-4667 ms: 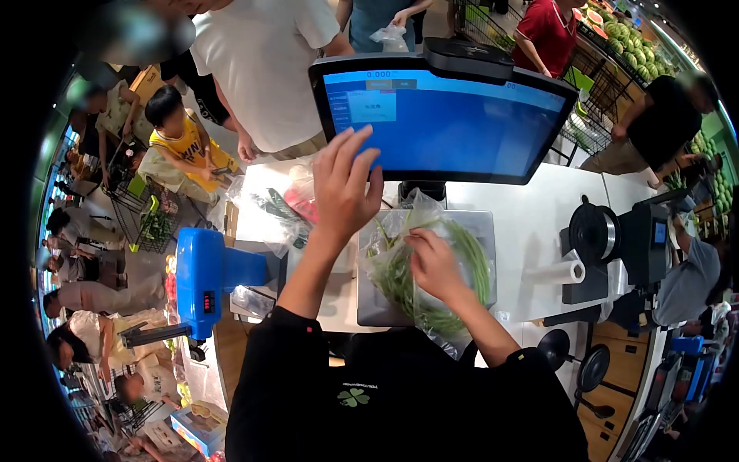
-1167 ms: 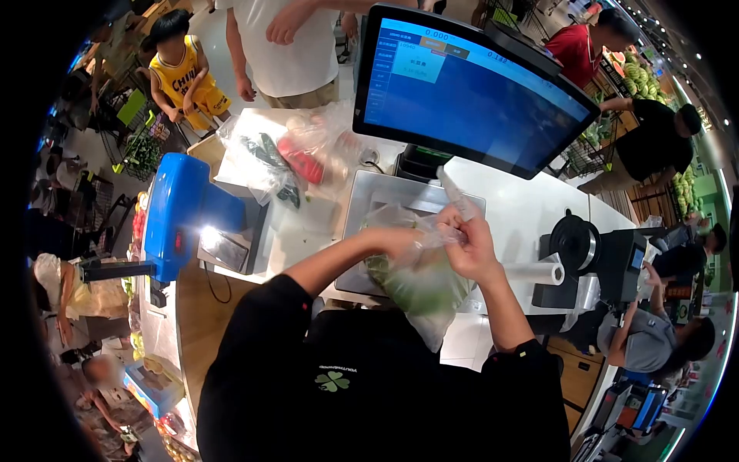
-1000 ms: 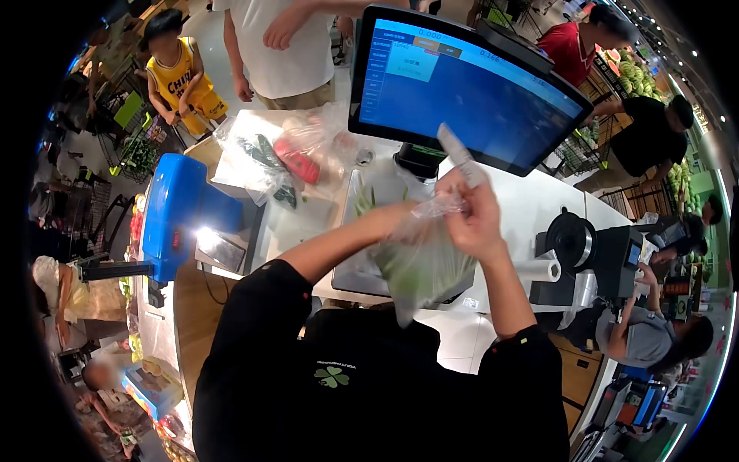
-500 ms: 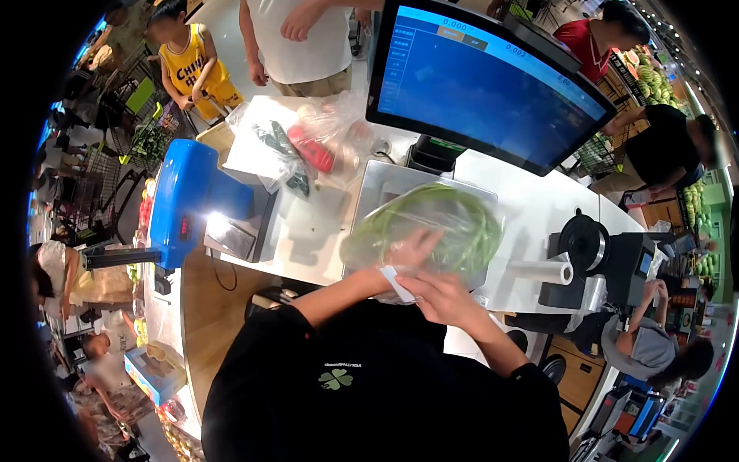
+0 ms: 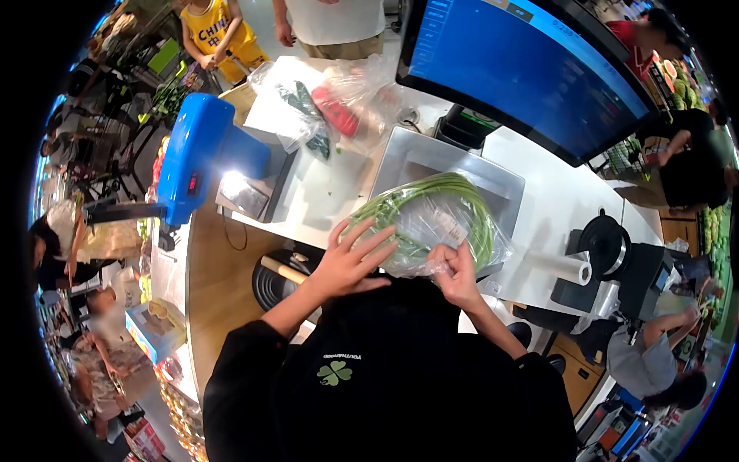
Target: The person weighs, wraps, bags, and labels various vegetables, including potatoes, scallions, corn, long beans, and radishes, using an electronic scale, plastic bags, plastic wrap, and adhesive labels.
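A clear plastic bag of long, thin green vegetables (image 5: 477, 204), coiled in a ring, lies over the front part of the metal weighing tray (image 5: 504, 173). My left hand (image 5: 350, 262) is at the bag's left side, fingers spread flat, with fingertips against the plastic. My right hand (image 5: 456, 277) is closed at the bag's near edge, with gathered plastic between thumb and fingers. A white label (image 5: 453, 229) sits on the bag just above my right hand. Its print is too small to read.
Behind the tray stands a large screen (image 5: 523, 77). At left are a blue scanner-like device (image 5: 196, 154) and bagged vegetables (image 5: 308, 115). A plastic bag roll (image 5: 566, 267) lies at right. People (image 5: 331, 27) stand across the counter.
The white label has gone from my right fingers onto the bag. My left hand has moved left and spread out; my right hand has closed on the plastic. The view has shifted.
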The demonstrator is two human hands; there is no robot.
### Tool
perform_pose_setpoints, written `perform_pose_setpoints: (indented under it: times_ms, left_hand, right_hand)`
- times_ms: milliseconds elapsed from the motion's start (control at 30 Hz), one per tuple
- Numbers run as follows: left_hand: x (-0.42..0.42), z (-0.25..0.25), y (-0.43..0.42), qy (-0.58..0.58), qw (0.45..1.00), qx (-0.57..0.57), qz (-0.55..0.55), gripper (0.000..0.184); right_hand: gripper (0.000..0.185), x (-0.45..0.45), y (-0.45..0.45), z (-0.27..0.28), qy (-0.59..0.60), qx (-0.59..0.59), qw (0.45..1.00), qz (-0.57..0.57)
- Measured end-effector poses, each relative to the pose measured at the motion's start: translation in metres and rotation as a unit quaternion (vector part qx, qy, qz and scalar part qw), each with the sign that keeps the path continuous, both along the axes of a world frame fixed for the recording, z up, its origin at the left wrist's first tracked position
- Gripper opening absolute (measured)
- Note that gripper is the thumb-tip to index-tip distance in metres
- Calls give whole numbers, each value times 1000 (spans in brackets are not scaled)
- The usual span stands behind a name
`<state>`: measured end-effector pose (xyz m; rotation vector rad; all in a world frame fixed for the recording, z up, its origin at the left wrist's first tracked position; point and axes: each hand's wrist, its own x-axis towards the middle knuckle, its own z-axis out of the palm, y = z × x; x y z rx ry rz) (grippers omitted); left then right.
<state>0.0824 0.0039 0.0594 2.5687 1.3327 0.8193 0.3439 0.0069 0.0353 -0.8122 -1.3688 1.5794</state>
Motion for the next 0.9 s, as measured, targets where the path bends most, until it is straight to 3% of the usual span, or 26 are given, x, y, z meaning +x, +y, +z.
perform_pose_setpoints:
  times_ms: [67, 100, 167, 200, 233, 267, 300, 367, 433, 500, 567, 700, 733, 767, 800, 833, 867, 900]
  left_hand:
    - [7, -35, 13, -10, 989, -28, -148, 35]
    - [10, -51, 12, -12, 989, -27, -146, 35]
    - [20, -62, 16, -161, 967, -139, -143, 30]
    - [27, -68, 20, -219, 959, -112, -139, 17]
    - [27, -69, 22, -219, 959, -112, -139, 17]
    - [31, -70, 24, -192, 955, -205, -93, 15]
    - [35, -71, 26, -161, 941, -293, -42, 16]
    - [43, -72, 32, -156, 949, -272, -22, 16]
    - [51, -72, 36, -146, 963, -225, 36, 18]
    - [58, -72, 44, -196, 955, -211, 71, 15]
    - [58, -68, 46, -246, 943, -197, 109, 13]
    - [47, -60, 47, -197, 894, -375, 145, 24]
    - [43, -60, 48, -194, 861, -447, 144, 28]
    - [40, -62, 47, -194, 861, -447, 144, 28]
    - [36, -65, 43, -212, 905, -357, 95, 26]
    - [31, -67, 41, -228, 937, -261, 47, 25]
    - [28, -63, 38, -228, 937, -261, 47, 25]
    - [24, -58, 33, -280, 941, -186, 42, 23]
  right_hand:
    - [34, -8, 4, 0, 18, -19, 999, -32]
    - [36, -10, 5, 0, 34, -36, 996, -72]
    - [45, -8, 7, -4, 35, -23, 996, -76]
    - [47, -8, 10, -6, 19, -31, 993, -111]
    - [49, -10, 16, -10, 5, -39, 989, -143]
    - [53, -3, 24, -16, -124, -8, 976, -182]
    - [53, -1, 31, -24, -125, -10, 974, -187]
    - [51, -1, 46, -27, -369, 158, 895, -193]
    - [52, -5, 58, -36, -360, 144, 901, -193]
    - [47, -8, 67, -60, -364, 281, 857, -232]
    - [48, -7, 65, -69, -378, 252, 864, -218]
    - [48, -6, 64, -74, -408, 145, 885, -172]
    - [48, -6, 64, -79, -407, 145, 886, -169]
    - [50, -2, 63, -84, -338, 109, 915, -193]
    - [52, -1, 62, -89, -267, 73, 937, -213]
    - [52, -3, 64, -84, -268, 75, 938, -208]
    - [56, -5, 63, -70, -149, 46, 964, -214]
    - [60, -5, 61, -55, -29, 16, 976, -213]
